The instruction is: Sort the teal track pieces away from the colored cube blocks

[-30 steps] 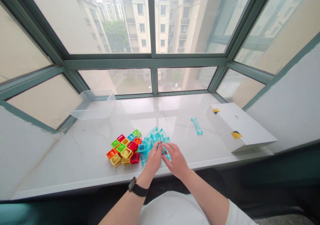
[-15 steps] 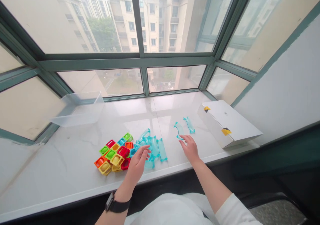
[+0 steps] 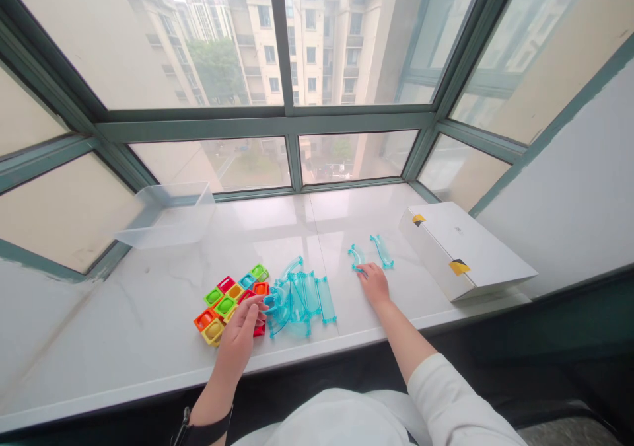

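My right hand (image 3: pixel 375 283) pinches the near end of a curved, see-through blue track piece (image 3: pixel 354 256) lying on the white sill. A second blue track piece (image 3: pixel 381 252) lies just beyond it to the right. My left hand (image 3: pixel 242 324) hovers over the right part of a pile of coloured blocks (image 3: pixel 225 305), its fingers stretched out and loosely apart. Its fingertips reach the edge of a heap of see-through blue track pieces (image 3: pixel 300 294), straight and curved. The hand covers some of the red and yellow blocks.
At the back left stands a clear plastic bin (image 3: pixel 171 224). A white box (image 3: pixel 468 248) with yellow-and-black tabs lies on the right. Green-framed windows (image 3: pixel 262 127) close off the back, and the sill's front edge (image 3: pixel 317 347) runs close to my body.
My left hand has moved left, off the blue heap and over the blocks. My right fingers have closed in on the curved track piece. The whole view has shifted slightly.
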`<control>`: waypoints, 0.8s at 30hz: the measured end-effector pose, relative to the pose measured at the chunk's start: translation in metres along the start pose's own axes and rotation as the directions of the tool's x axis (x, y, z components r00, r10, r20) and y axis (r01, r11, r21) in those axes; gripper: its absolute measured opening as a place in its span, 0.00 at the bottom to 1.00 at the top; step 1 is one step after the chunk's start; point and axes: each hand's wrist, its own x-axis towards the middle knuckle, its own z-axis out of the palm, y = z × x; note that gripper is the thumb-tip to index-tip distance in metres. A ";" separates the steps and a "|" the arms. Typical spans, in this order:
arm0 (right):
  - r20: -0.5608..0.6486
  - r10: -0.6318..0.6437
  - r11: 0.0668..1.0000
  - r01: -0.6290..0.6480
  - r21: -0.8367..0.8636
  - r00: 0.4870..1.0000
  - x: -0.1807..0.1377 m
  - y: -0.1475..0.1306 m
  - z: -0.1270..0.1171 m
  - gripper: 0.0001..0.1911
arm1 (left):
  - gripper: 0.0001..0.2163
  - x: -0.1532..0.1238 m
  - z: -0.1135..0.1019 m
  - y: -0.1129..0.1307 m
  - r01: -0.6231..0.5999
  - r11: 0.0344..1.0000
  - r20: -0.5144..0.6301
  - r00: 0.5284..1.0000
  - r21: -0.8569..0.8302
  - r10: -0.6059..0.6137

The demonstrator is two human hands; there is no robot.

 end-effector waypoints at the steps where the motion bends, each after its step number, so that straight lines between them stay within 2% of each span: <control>1: -0.002 -0.003 1.000 0.003 -0.013 1.000 -0.001 0.001 0.001 0.13 | 0.27 0.000 0.000 -0.001 0.003 1.000 -0.001 1.000 0.004 -0.003; 19: -0.045 -0.076 0.996 0.074 -0.051 0.996 -0.010 0.006 0.002 0.13 | 0.28 0.000 0.003 -0.003 0.017 0.999 -0.016 1.000 -0.044 -0.018; 21: -0.074 -0.091 0.995 0.088 -0.039 0.993 -0.012 0.006 0.003 0.13 | 0.27 0.001 0.004 -0.002 0.018 0.998 -0.014 1.000 -0.055 -0.018; 24: -0.185 -0.115 0.993 0.111 -0.032 0.976 -0.014 0.007 0.002 0.14 | 0.26 0.001 0.004 -0.002 0.013 0.998 -0.014 1.000 -0.069 -0.014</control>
